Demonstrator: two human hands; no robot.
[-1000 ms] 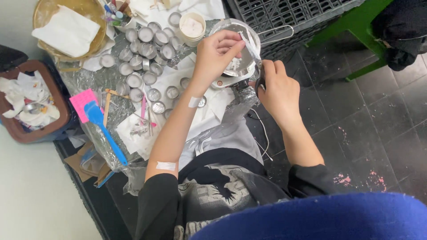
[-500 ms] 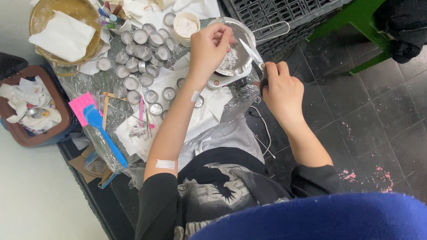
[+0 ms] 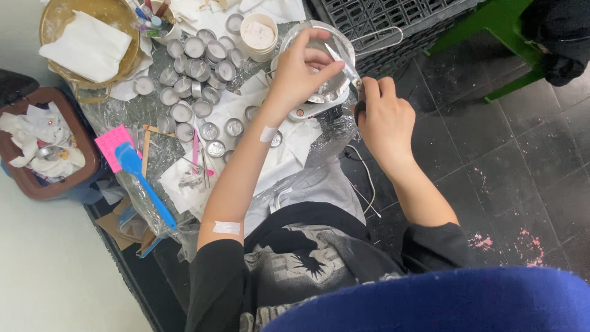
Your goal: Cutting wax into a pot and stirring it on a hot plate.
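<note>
1. Centrally, a round shiny metal pot (image 3: 319,92) with a thin wire handle sits on a small white base; every place below is told from this pot.
2. Over its rim the left hand (image 3: 301,71) curls, thumb and fingers pinching a thin, clear, foil-like strip (image 3: 344,61) that slants across the bowl.
3. Just right of the pot, the right hand (image 3: 384,117) is clenched around a small dark object; what it is cannot be told.
4. Left of the pot, many small round metal cups (image 3: 190,67), smooth and silvery, crowd a crinkled clear plastic sheet.
5. Just left of its rim stands a white cup (image 3: 258,35) of pale pinkish stuff.
6. Farther left lie a blue silicone spatula (image 3: 142,184) and a pink paper pad (image 3: 114,144).
7. Far to the upper left, a brass-coloured bowl (image 3: 55,15) holds a folded white napkin.
8. Compared with half a second ago, the left hand's fingers have spread a little over the pot and the strip shows more clearly; the right hand has kept its place.
</note>
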